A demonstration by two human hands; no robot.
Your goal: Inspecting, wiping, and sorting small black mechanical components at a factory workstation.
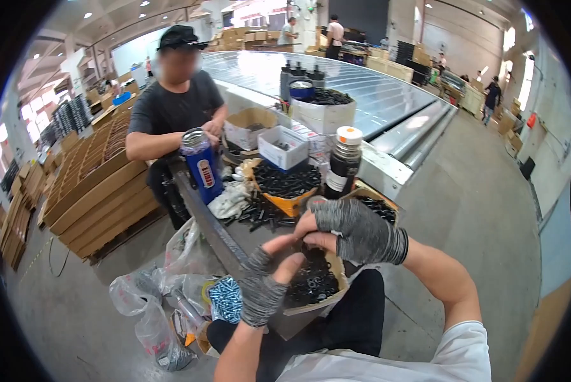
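Both my hands wear grey fingerless gloves and meet above an open carton [346, 280] of small black ring-like parts [312, 280]. My right hand [360, 233] comes in from the right, its thumb and fingers drawn together in a pinch; whatever may be between them is too small to make out. My left hand [266, 280] is lower and to the left, fingers stretched toward the right fingertips and thumb standing apart, with nothing visible in its grasp. Just beyond the hands lie loose black cylindrical parts [260, 213] and a yellow-edged container [290, 205] heaped with more.
Beyond are a black bottle [344, 167] with a white lid, a blue flask [202, 169], a white box [283, 148] and white gloves [232, 200]. Blue-silver screws [225, 299] in a bag sit at lower left. A co-worker [177, 105] works across the bench; a large panelled surface [374, 86] stands behind.
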